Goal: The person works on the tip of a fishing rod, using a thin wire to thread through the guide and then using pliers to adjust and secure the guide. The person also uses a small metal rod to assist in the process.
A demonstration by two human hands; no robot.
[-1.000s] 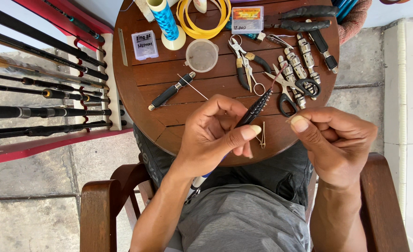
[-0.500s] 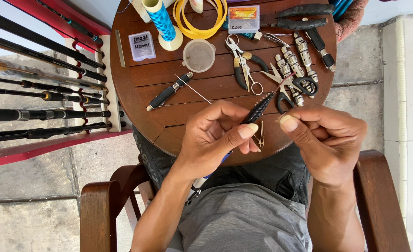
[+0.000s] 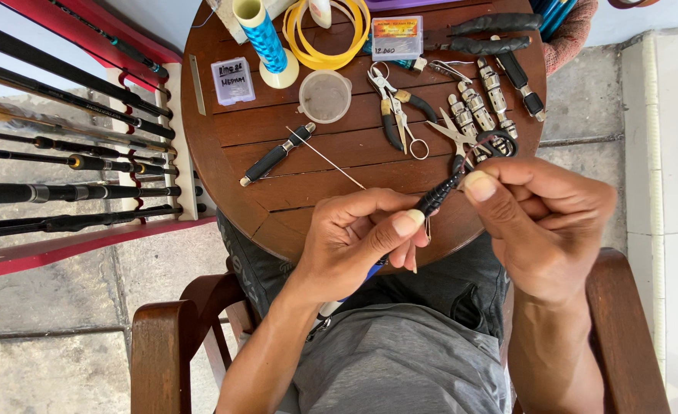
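Rod tip, black and ribbed, is held over the near edge of the round wooden counter. It is pinched in the closed grip of the left hand, thumb along its side, while its upper end is nipped by the right hand. Scissors, pliers and a clear cup lie beyond.

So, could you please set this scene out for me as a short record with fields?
Setting: round brown wooden slatted table, seen from above by a seated person
Left hand: grip on a thin black rod tip, thumb pressed near it
Right hand: fingers pinched at the rod tip's upper end
On table: clear round plastic cup, blue thread spool, yellow coiled line, silver scissors
Left side: rack of dark fishing rods
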